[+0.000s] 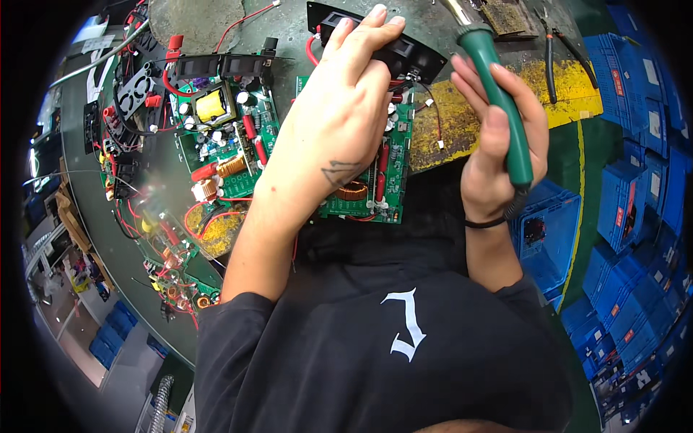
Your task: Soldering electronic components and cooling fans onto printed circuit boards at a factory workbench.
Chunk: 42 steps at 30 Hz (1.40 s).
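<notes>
Left hand (339, 123) clamps stiff, light black panel (404, 50) by its edges; right hand (498, 144) grips green soldering iron (498, 94) by its handle.

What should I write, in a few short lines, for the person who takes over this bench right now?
Left hand: grips the black panel over the green circuit board.
Right hand: holds the green-handled soldering iron, tip up and away from the board.
Another board lies to the left, pliers at the far right.
Done: red wires already link panel and board.
Left: which joints are soldered cannot be seen; check them.
</notes>
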Motion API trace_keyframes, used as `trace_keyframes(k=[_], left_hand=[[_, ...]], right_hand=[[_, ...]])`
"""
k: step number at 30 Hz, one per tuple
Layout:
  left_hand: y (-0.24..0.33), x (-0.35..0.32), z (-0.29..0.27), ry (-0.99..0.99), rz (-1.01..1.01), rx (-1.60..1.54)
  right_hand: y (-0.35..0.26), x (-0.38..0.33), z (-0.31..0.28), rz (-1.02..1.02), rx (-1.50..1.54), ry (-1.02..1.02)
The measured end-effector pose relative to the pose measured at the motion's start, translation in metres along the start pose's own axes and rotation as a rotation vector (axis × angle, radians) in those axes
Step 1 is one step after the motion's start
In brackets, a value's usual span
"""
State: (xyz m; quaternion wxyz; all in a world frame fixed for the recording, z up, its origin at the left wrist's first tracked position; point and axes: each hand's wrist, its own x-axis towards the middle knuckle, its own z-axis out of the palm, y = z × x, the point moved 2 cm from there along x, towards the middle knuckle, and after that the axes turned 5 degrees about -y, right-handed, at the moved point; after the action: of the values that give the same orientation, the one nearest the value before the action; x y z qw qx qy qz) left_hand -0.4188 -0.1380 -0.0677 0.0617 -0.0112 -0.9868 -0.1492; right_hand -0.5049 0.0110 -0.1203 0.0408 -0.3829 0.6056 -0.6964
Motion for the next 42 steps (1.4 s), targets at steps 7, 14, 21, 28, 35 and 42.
trace_keyframes(k=[7,14,21,28,35,42], left_hand=[[-0.053,0.014,0.070,0.852,0.669,-0.106],[-0.048,0.012,0.064,0.822,0.625,-0.064],[0.000,0.003,0.006,0.092,-0.033,-0.231],[0.005,0.004,0.000,0.032,-0.120,-0.197],[0.006,0.006,0.002,0.049,-0.147,-0.271],[-0.027,0.009,0.047,0.816,0.656,-0.453]], right_hand=[[-0.031,-0.036,-0.065,0.008,-0.178,0.145],[-0.050,-0.085,-0.140,0.196,0.251,0.275],[-0.046,-0.099,-0.117,0.228,0.201,0.095],[-0.039,-0.103,-0.107,0.254,0.231,0.095],[-0.037,-0.104,-0.098,0.270,0.201,0.078],[-0.037,-0.105,-0.098,0.240,0.229,0.069]])
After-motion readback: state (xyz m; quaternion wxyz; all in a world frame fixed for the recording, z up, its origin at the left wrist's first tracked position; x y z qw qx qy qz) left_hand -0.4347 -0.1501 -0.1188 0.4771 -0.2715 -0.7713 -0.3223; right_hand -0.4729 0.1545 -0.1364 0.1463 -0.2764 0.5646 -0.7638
